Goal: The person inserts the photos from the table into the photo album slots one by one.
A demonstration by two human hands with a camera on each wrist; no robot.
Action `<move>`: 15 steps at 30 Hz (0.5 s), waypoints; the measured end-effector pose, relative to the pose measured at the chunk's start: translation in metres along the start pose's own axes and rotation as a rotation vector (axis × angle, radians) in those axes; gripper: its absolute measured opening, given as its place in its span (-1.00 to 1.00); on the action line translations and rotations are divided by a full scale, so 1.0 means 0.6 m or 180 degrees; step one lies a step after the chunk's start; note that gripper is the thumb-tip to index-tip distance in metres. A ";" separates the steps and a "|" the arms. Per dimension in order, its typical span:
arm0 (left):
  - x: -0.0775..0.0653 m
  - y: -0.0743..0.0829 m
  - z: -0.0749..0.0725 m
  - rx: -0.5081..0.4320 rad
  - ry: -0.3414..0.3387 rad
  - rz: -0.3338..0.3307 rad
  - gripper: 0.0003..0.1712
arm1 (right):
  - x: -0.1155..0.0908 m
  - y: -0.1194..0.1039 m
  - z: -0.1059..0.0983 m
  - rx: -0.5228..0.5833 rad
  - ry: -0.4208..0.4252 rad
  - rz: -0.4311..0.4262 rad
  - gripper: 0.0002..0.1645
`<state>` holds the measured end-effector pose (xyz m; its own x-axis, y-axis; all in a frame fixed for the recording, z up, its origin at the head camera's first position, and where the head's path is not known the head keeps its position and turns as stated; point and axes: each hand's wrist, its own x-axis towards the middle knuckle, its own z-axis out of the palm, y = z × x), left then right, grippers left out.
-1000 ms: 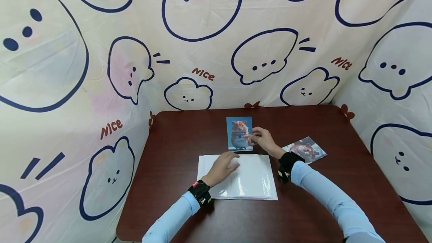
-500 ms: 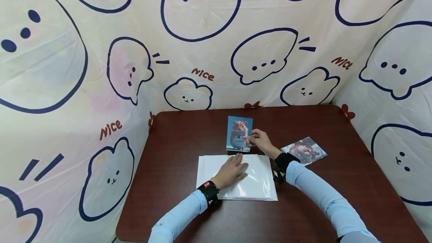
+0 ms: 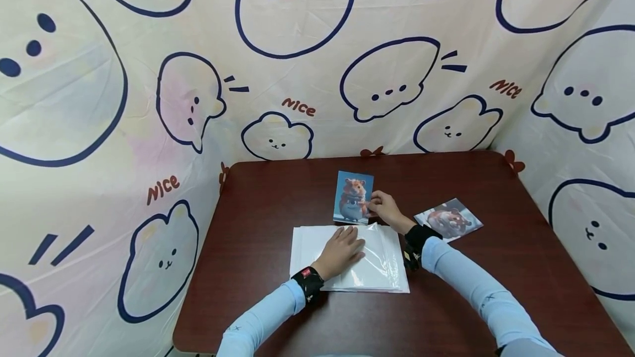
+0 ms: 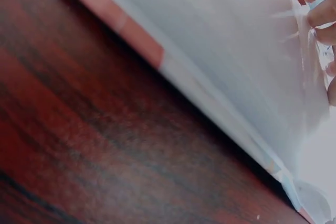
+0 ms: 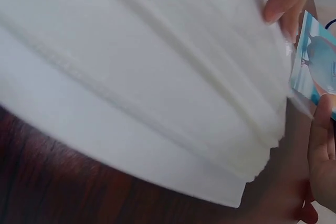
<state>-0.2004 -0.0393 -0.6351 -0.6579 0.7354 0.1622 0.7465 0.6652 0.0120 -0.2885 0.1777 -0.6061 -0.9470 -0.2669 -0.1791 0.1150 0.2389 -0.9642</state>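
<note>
A blue picture card with a hamster on it stands just beyond the top edge of a stack of glossy plastic sleeves with white sheets. My right hand pinches the card by its lower right edge. On the stack lies my left hand, its fingers stretched toward the top edge. In the right wrist view the card is close to the sleeves' edge, and the right thumb lies against it. The left wrist view catches the left fingers at its right border, touching the clear film.
A second picture card lies askew on the dark wooden table, right of my right wrist. A cartoon-printed cloth hangs close behind the table's far edge.
My left hand has moved right and flattened on the sleeves. The card has tilted slightly in my right hand, which has shifted a little. The top sleeve's upper edge now bulges near the right hand.
</note>
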 end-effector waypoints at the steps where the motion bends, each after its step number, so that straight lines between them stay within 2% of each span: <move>1: 0.000 0.000 0.000 0.0020 0.0012 -0.0003 -0.59 | -0.002 0.002 -0.001 -0.0022 -0.0026 -0.0012 -0.59; 5: -0.002 0.002 0.003 0.0099 0.0018 -0.0031 -0.59 | -0.005 0.019 -0.005 -0.0117 -0.0098 -0.0068 -0.66; 6: -0.003 0.002 0.005 0.0115 0.0014 -0.0039 -0.59 | 0.006 0.048 -0.013 -0.0085 -0.0160 -0.0246 -0.71; 8: -0.004 0.002 0.006 0.0118 0.0012 -0.0053 -0.58 | 0.006 0.064 -0.019 -0.0053 -0.0223 -0.0362 -0.78; 9: -0.004 0.002 0.007 0.0110 0.0014 -0.0059 -0.58 | 0.014 0.084 -0.027 0.0019 -0.0281 -0.0526 -0.81; 11: -0.005 0.002 0.008 0.0080 0.0055 -0.0055 -0.58 | 0.012 0.094 -0.035 -0.0006 -0.0313 -0.0592 -0.79; 12: -0.006 0.001 0.008 0.0056 0.0065 -0.0056 -0.57 | 0.010 0.096 -0.039 -0.0016 -0.0295 -0.0586 -0.77; 13: -0.006 0.001 0.008 0.0043 0.0090 -0.0053 -0.57 | -0.005 0.071 -0.036 -0.0085 -0.0231 -0.0458 -0.73; 15: -0.006 0.000 0.009 0.0019 0.0104 -0.0057 -0.56 | -0.012 0.059 -0.038 -0.0222 -0.0137 -0.0382 -0.72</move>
<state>-0.1986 -0.0413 -0.6412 -0.6675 0.7189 0.1942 0.7340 0.6790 0.0093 -0.2842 0.2093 -0.6343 -0.9387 -0.3368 -0.0731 -0.0207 0.2667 -0.9636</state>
